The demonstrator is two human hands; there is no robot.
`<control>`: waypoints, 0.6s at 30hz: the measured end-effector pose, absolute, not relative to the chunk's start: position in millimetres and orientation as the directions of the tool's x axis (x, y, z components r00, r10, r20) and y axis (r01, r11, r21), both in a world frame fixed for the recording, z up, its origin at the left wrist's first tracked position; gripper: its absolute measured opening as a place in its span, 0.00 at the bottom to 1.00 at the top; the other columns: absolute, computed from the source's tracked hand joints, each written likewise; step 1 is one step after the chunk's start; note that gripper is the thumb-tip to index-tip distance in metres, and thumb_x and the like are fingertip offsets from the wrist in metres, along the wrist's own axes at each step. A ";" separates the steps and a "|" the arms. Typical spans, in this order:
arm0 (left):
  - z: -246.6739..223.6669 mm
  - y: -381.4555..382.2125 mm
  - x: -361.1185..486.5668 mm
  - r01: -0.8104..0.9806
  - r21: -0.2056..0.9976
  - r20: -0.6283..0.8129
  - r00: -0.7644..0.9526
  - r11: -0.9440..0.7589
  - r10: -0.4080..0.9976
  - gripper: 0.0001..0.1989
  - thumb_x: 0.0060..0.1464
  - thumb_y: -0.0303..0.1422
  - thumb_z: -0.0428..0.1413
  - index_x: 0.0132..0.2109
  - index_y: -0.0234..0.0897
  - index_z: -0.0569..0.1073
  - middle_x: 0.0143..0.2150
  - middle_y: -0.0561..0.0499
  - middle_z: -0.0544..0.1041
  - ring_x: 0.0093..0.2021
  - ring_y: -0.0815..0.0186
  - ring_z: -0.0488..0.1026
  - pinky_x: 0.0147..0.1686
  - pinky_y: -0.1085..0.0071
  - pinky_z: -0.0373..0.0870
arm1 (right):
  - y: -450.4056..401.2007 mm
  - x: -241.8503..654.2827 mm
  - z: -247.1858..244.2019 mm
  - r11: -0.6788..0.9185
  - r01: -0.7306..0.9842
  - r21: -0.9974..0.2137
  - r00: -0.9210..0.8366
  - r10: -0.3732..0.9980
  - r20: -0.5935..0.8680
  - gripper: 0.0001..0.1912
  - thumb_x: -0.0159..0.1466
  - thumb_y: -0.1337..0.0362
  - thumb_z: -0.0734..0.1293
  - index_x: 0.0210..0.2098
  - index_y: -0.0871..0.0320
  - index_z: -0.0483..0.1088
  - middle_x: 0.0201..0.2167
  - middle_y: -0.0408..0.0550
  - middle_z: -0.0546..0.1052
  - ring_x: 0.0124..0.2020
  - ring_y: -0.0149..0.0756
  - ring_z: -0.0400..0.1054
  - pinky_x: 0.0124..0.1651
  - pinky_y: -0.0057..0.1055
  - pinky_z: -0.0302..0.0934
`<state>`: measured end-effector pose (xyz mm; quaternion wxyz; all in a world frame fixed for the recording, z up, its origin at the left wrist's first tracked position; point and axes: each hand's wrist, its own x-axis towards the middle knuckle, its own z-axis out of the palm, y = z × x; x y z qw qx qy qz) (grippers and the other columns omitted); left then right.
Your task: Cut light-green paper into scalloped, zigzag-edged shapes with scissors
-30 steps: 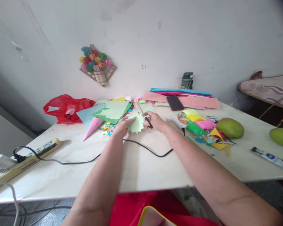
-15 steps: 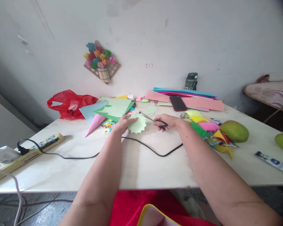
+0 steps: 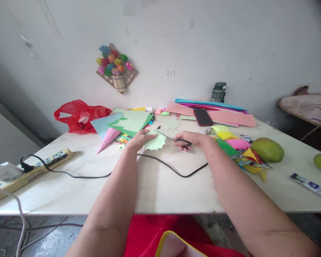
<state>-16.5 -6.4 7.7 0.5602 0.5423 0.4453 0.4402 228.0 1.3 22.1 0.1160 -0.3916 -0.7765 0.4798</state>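
My left hand (image 3: 141, 139) pinches a pale green paper piece (image 3: 155, 142) with a scalloped edge, thumb on top, just above the table. My right hand (image 3: 186, 140) is closed round the black handles of a pair of scissors (image 3: 169, 137). The blades point left and lie at the upper right edge of the paper; whether they are biting into it I cannot tell. Behind them a second pale green scalloped cutout (image 3: 172, 124) lies on the table. Green paper sheets (image 3: 132, 120) and a pink paper cone (image 3: 108, 138) are left of my left hand.
A black cable (image 3: 173, 171) crosses the table from a power strip (image 3: 53, 159). A phone (image 3: 203, 117) rests on coloured paper (image 3: 230, 117) at the back. Clay packets (image 3: 224, 134), paper scraps (image 3: 253, 162) and a mango (image 3: 267, 150) sit right; a red plastic bag (image 3: 79, 110) is back left.
The scissor blades have come closer to the paper's upper edge and now overlap it. The paper has tilted slightly in my left hand. The whole view has shifted a little.
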 end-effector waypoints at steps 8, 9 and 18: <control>6.7 -4.3 -15.2 0.077 0.993 0.076 0.209 -0.093 0.975 0.18 0.34 0.41 0.64 0.30 0.32 0.71 0.25 0.50 0.73 0.22 0.69 0.70 0.20 0.75 0.65 | 1.6 226.7 20.4 0.222 0.497 -0.839 -0.684 0.696 -0.221 0.15 0.53 0.53 0.66 0.25 0.60 0.63 0.19 0.44 0.70 0.15 0.24 0.61 0.14 0.21 0.46; 6.4 -3.8 -15.0 0.103 0.988 0.094 0.204 -0.117 0.974 0.18 0.36 0.42 0.63 0.30 0.32 0.71 0.24 0.51 0.73 0.22 0.70 0.70 0.20 0.75 0.64 | 1.5 226.4 20.5 0.225 0.499 -0.837 -0.688 0.691 -0.224 0.15 0.53 0.53 0.65 0.25 0.60 0.62 0.19 0.43 0.70 0.15 0.24 0.61 0.14 0.21 0.46; 6.9 -2.6 -15.4 0.293 0.934 0.161 0.166 -0.205 0.973 0.19 0.40 0.48 0.58 0.25 0.33 0.68 0.19 0.56 0.66 0.18 0.74 0.63 0.17 0.78 0.57 | -1.1 224.3 23.2 0.230 0.521 -0.822 -0.695 0.673 -0.252 0.16 0.53 0.52 0.65 0.26 0.60 0.62 0.19 0.42 0.70 0.15 0.23 0.61 0.15 0.21 0.47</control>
